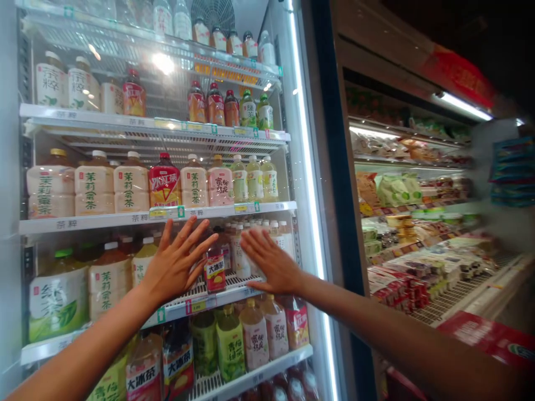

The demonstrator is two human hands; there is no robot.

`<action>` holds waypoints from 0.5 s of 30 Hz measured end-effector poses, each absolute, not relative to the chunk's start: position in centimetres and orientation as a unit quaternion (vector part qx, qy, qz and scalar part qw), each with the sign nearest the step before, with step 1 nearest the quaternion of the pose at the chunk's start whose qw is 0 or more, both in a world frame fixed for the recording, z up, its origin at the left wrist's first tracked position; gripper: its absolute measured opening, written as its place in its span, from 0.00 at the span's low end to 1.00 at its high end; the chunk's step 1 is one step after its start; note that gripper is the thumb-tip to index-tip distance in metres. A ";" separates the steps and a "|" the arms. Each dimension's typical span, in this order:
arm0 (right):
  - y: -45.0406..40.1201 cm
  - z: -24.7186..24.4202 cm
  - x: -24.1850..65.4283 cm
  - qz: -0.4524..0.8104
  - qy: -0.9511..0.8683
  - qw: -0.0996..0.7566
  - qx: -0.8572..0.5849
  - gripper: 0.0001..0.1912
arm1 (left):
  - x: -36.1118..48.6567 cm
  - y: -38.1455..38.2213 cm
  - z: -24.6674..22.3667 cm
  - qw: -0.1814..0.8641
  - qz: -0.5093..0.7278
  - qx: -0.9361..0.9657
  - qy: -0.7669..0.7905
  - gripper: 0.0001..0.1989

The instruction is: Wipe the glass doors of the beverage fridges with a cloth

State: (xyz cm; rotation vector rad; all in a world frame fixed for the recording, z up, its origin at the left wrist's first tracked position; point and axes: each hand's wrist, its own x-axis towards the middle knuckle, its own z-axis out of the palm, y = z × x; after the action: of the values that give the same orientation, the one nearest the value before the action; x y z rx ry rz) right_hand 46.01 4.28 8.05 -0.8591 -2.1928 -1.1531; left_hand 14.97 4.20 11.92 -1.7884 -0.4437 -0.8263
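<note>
My left hand point(178, 260) and my right hand point(270, 262) both lie flat with spread fingers, seemingly against the glass door point(254, 184) of a lit drinks cooler. Neither hand holds anything. Between them, behind the glass, stands a bottle of iced tea with a red label point(214, 270). Rows of jasmine tea bottles point(91, 186) fill the shelf just above my hands. A white wire shelf point(200, 303) runs behind my wrists, and its bottles are partly hidden by my hands.
The cooler's dark door frame point(343, 167) stands to the right of my right hand. Beyond it, an open refrigerated case point(418, 223) holds packaged foods. Blue packets point(514, 172) hang at the far right, and a red sign point(489, 340) sits low on the right.
</note>
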 end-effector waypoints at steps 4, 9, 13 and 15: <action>5.9 14.2 44.8 -0.410 -0.683 0.419 -0.436 0.51 | 12.8 3.8 12.8 0.539 -0.354 -0.733 -0.214 0.37; 4.9 10.6 38.5 -0.445 -0.801 0.283 -0.284 0.58 | 9.1 3.3 12.7 0.547 -0.350 -0.718 -0.251 0.38; 4.7 12.5 36.0 -0.459 -0.832 0.210 -0.230 0.53 | 6.0 2.9 12.6 0.552 -0.340 -0.708 -0.279 0.39; 5.5 15.9 35.0 -0.461 -0.771 0.302 -0.319 0.52 | 4.5 2.6 12.8 0.556 -0.337 -0.702 -0.291 0.40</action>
State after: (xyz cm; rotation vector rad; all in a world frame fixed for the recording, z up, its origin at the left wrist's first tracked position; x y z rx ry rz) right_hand 35.03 5.46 15.89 -0.8451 -2.0452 -1.2237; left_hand 4.49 2.58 12.75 -1.6590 -0.6869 -0.7949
